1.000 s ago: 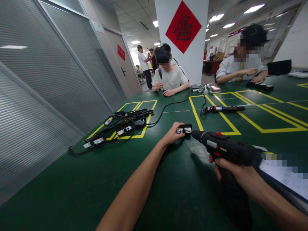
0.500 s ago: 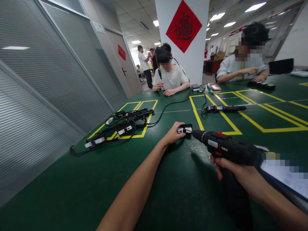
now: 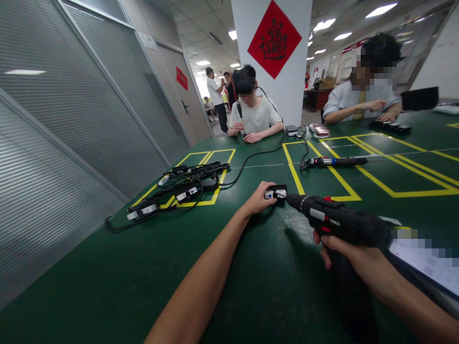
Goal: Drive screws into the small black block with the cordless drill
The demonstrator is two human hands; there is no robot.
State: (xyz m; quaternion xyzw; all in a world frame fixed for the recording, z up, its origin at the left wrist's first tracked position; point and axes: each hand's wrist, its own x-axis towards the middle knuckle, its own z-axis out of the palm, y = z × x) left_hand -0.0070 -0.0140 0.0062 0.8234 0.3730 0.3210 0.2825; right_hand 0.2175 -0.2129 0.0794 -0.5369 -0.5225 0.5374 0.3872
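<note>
My left hand (image 3: pixel 260 198) grips the left end of a small black part (image 3: pixel 281 188) with a white and blue insert, low over the green table (image 3: pixel 143 282). Wrapped round the handle of a black power drill (image 3: pixel 344 222) with red marks is my right hand (image 3: pixel 346 251). The drill points left, and its thin bit reaches the right side of the small part. Whether the bit touches a screw is too small to tell.
Black devices with cables (image 3: pixel 186 184) lie at the left within yellow tape outlines. Beyond the drill lies a dark rod-like tool (image 3: pixel 337 161). A clipboard with paper (image 3: pixel 426 258) is at the right. Two people (image 3: pixel 256 114) (image 3: pixel 362 102) sit across the table.
</note>
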